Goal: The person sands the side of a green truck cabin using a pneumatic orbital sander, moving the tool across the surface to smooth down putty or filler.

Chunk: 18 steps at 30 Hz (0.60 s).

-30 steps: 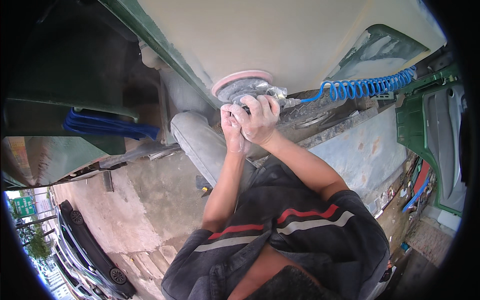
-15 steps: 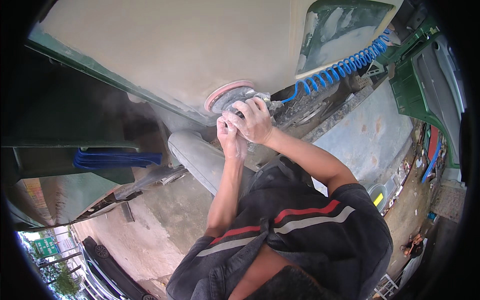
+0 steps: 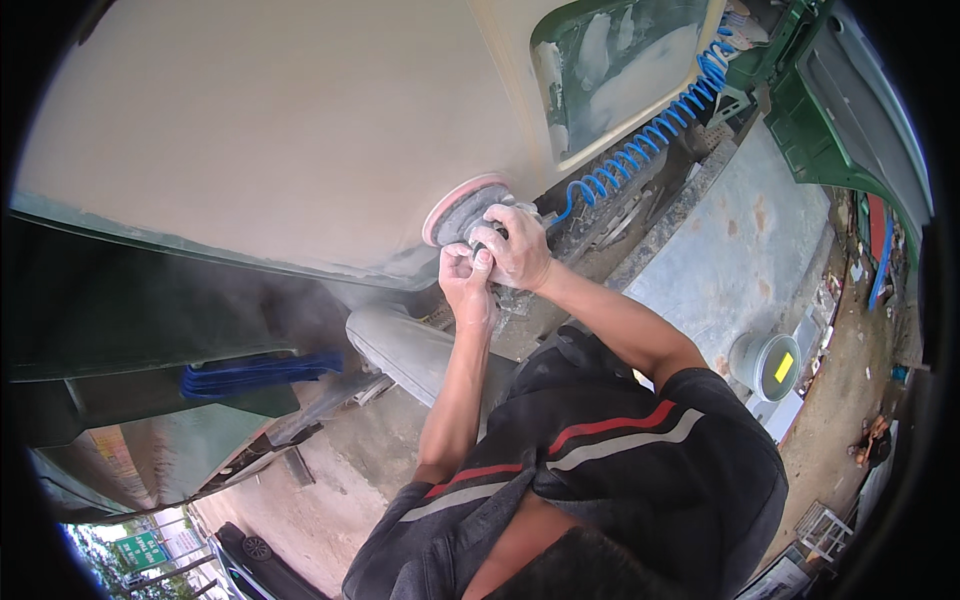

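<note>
Both hands are on a round, dusty air sander [image 3: 462,214] with a pink-edged disc. Its disc sits against a beige, putty-coated body panel [image 3: 270,120], just above the panel's lower edge. My right hand [image 3: 522,248] is wrapped over the sander's body, its fingers white with dust. From below, my left hand [image 3: 466,284] grips the same tool with bent fingers, its thumb up beside the right hand's fingers. A blue coiled air hose [image 3: 640,145] runs from the tool toward the upper right.
Right of the panel is a recessed green section [image 3: 610,75] with pale filler patches. A grey metal sheet [image 3: 720,260] and a lidded bucket [image 3: 772,366] lie at right, near an open green door [image 3: 850,130]. Blue folded material [image 3: 260,374] hangs left. Another person [image 3: 872,442] is far right.
The sander has shifted right along the panel, nearer the recessed section, with both hands still on it. My view has turned, so the surroundings sit differently in the picture.
</note>
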{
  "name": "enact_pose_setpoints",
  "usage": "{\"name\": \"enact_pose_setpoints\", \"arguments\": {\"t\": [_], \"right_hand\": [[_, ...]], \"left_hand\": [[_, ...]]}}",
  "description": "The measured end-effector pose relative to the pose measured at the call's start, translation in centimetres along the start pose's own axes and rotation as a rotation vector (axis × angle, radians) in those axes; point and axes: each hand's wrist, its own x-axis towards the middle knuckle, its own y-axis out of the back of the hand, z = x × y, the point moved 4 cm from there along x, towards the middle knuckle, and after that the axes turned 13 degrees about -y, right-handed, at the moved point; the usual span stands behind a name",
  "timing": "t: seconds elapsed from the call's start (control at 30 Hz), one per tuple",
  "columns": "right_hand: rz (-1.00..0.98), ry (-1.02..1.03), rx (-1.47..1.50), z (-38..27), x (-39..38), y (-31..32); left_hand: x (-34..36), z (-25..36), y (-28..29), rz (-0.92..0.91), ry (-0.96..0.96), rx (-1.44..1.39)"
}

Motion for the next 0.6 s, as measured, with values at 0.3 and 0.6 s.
{"name": "enact_pose_setpoints", "arguments": {"t": [0.3, 0.6], "right_hand": [[0.077, -0.021, -0.003, -1.3, 4.9, 1.6], [0.121, -0.024, 0.021, -3.9, 12.7, 4.2]], "left_hand": [[1.8, 3.3, -2.6, -0.082, -0.258, 0.167], [5.3, 9.2, -8.4, -0.158, -0.367, 0.233]]}}
